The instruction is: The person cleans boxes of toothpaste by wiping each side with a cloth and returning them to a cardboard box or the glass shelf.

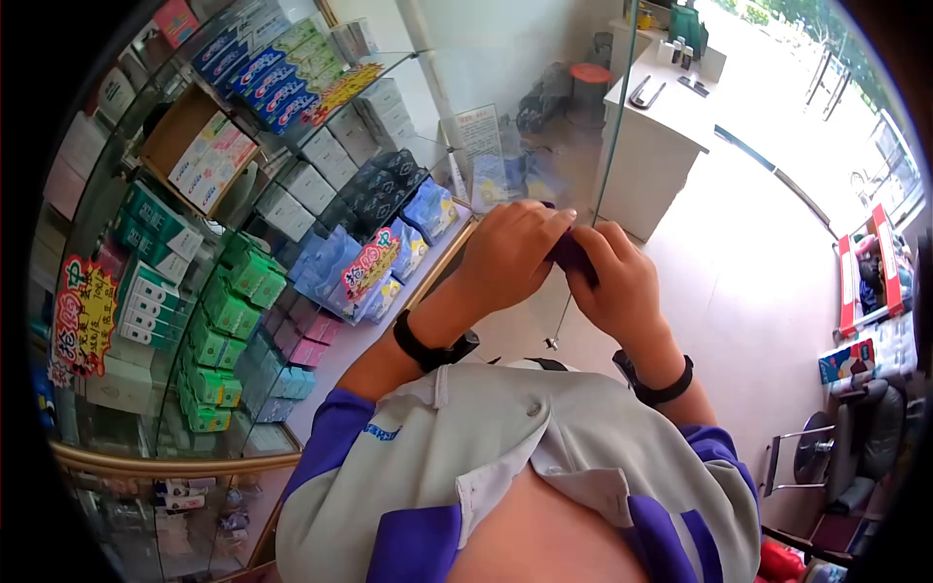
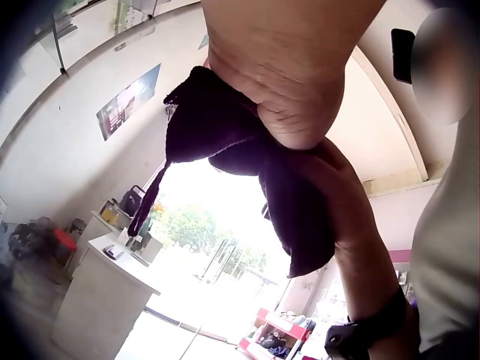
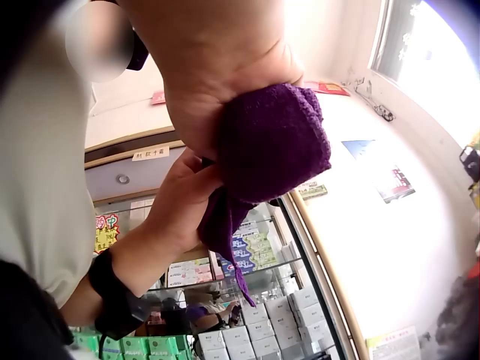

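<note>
A dark purple cloth [image 3: 274, 142] with a towel-like weave is bunched between both hands, mostly covered by fingers in the head view. My left hand [image 1: 515, 251] grips one part of it, back of the hand upward. Close beside it, my right hand [image 1: 614, 277] holds the other part, thumb against the fabric. In the left wrist view the cloth [image 2: 202, 124] hangs in folds below the palm, with a thin twisted strand [image 2: 150, 199] dangling from it. Both hands are raised in front of the chest, near the upright edge of a glass pane [image 1: 604, 175].
To the left stands a glass display case with green boxes [image 1: 216, 355], blue packets [image 1: 330, 267] and toothpaste boxes [image 1: 277, 83] on its shelves. A white counter [image 1: 653, 146] stands ahead by the bright doorway. At right are a red-edged rack [image 1: 880, 267] and a black chair [image 1: 860, 437].
</note>
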Motion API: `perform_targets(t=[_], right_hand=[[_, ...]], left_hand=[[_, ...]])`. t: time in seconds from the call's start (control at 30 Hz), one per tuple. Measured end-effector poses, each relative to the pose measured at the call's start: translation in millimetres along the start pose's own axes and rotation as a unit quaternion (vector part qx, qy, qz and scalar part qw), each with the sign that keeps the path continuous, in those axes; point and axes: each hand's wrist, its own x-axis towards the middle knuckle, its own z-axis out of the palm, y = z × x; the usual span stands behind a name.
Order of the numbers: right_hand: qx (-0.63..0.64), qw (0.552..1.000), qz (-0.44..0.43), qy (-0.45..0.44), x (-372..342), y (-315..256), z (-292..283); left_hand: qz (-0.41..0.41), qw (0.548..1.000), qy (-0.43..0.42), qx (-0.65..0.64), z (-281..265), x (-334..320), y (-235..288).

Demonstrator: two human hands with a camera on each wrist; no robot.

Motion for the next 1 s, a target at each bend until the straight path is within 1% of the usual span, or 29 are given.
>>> perform_targets(t=[0.07, 0.1, 0.2, 0.3, 0.4, 0.5, 0.73, 0.83, 0.93, 1.0], right_hand=[[0.004, 0.999, 0.034, 0.017, 4, -7, 1], [-0.016, 1.000, 0.026, 0.004, -1, 23, -16], [-0.004, 0.998, 0.060, 0.029, -2, 32, -17], [-0.007, 0.996, 0.076, 0.050, -3, 46, -20], [-0.006, 0.993, 0.091, 0.077, -4, 59, -21], [-0.013, 0.990, 0.115, 0.079, -2, 70, -23], [-0.032, 0.988, 0.132, 0.080, 6, 91, -27], [-0.042, 0.986, 0.139, 0.085, 10, 98, -27], [-0.056, 0.985, 0.123, 0.105, 11, 113, -28], [-0.055, 0.984, 0.139, 0.099, 14, 121, -28]], left_hand=[[0.004, 1.000, 0.002, -0.001, -5, 5, -4], [0.000, 1.000, 0.025, -0.011, 30, 18, 2], [-0.026, 0.999, 0.016, -0.023, 41, 29, 0], [-0.028, 0.999, 0.024, -0.022, 57, 42, 0], [-0.026, 0.999, 0.009, -0.033, 68, 52, -3], [-0.022, 0.999, 0.005, -0.043, 80, 59, -6], [-0.033, 0.998, 0.025, -0.047, 105, 74, -15], [-0.027, 0.998, 0.033, -0.052, 114, 78, -21], [-0.014, 0.998, 0.043, -0.044, 128, 86, -26], [-0.013, 0.999, 0.041, -0.033, 134, 92, -29]])
